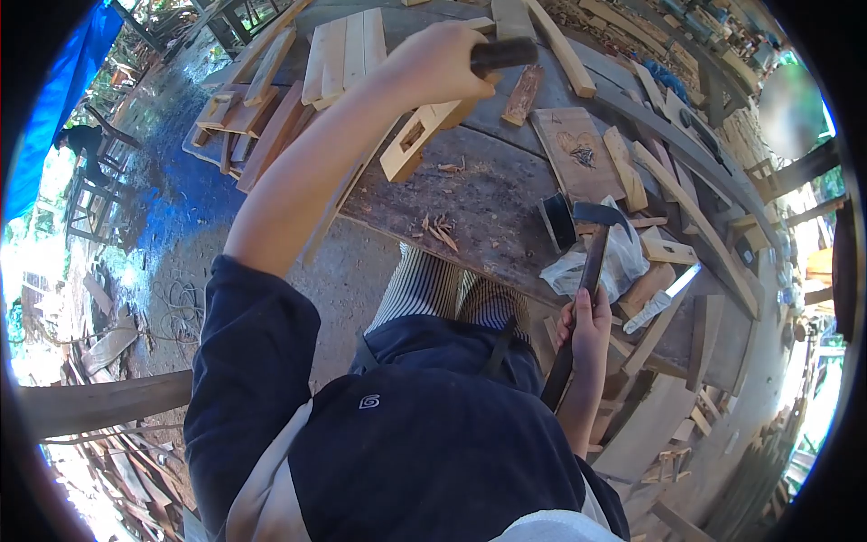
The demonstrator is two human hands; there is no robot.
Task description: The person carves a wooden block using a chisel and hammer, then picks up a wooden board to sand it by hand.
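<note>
My left hand (442, 63) reaches over the far part of the workbench, its fingers wrapped round a dark cylindrical handle (506, 56). Whatever tool end belongs to that handle is hidden by the hand. Just below my left wrist lies a pale wooden piece (396, 163) with a slot cut in it. At the bench's near right edge, my right hand (587, 323) is closed on the shaft of a hammer (593, 257). The hammer's dark head points up, beside a black roll (557, 223) and a crumpled clear plastic bag (623, 262).
Wood shavings (440, 232) lie on the worn workbench (479, 194). A board with a heart drawing (578, 149) rests beyond them. A white-handled knife or saw (664, 296) lies at the right. Stacked planks (346, 56) stand at the far left, with more lumber around the bench.
</note>
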